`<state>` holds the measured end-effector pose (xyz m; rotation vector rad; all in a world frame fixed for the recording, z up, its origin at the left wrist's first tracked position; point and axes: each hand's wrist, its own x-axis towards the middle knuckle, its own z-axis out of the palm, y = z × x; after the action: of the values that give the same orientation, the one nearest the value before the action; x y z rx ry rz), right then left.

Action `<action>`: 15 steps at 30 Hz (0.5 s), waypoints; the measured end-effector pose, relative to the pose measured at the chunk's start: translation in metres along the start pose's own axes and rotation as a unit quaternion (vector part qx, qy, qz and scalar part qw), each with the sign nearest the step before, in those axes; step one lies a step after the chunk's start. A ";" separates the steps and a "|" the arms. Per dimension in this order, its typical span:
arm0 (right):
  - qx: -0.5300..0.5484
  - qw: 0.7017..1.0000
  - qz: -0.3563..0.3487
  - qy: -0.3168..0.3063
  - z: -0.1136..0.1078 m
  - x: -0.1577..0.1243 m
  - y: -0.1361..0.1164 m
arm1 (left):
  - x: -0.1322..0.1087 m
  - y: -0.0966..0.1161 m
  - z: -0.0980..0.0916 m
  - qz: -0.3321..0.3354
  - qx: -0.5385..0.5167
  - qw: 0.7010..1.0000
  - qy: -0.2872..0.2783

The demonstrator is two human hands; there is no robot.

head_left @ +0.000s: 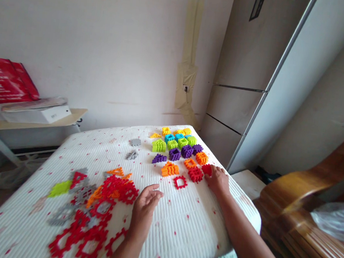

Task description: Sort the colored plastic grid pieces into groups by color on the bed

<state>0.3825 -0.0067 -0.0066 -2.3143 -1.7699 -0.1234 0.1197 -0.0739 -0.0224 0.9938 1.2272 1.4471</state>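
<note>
My right hand is closed on a red toothed building tile at the right side of the table. Just left of it stands a stack of red tiles, and a single red square frame lies nearer to me. My left hand hovers with fingers apart and nothing in them, beside a loose pile of red tiles mixed with grey and orange ones. Beyond my hands, orange, purple, green, blue and yellow stacks stand in rows.
Everything lies on a table with a quilted, dotted white cover. Two grey tiles lie apart. A fridge rises behind at right, and a carved wooden piece is close on the right. At left, a side table holds a red bag.
</note>
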 end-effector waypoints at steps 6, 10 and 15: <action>0.041 0.997 -0.016 0.063 0.001 -0.004 0.005 | 0.001 -0.002 -0.001 0.001 0.001 1.000 -0.004; 0.108 0.966 -0.085 0.220 -0.002 -0.011 0.011 | 0.001 -0.003 -0.003 0.005 0.009 1.000 -0.014; 0.171 0.894 -0.331 0.251 -0.002 -0.033 -0.008 | -0.003 -0.003 -0.005 0.028 0.078 0.995 -0.057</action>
<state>0.3667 -0.0360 -0.0098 -1.2185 -1.9956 -0.4337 0.1165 -0.0781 -0.0260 1.2075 1.2525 1.3334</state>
